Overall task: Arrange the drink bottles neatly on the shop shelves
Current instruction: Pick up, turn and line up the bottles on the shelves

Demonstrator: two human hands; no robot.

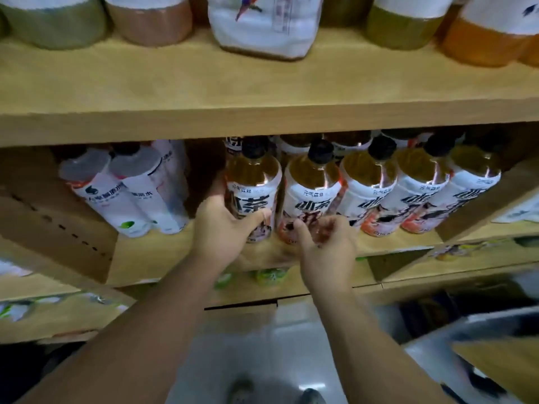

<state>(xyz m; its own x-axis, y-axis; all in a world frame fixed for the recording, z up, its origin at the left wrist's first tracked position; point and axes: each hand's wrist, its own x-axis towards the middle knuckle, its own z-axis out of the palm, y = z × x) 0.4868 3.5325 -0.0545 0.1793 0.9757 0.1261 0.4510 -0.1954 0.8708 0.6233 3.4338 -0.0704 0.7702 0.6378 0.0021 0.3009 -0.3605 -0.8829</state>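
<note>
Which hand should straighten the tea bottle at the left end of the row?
Left. The left hand grips that end tea bottle, thumb across its label. The right hand sits loosely curled in front of the next bottle, holding nothing that I can see.

Amber tea bottles [370, 182], black caps, white labels, upright in a row on the wooden shelf [163, 252]; the left hand [224, 228] grips the leftmost tea bottle [252, 185].

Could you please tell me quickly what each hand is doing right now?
Left hand: grip around the leftmost tea bottle.
Right hand: fingers loosely curled, holding nothing.
</note>
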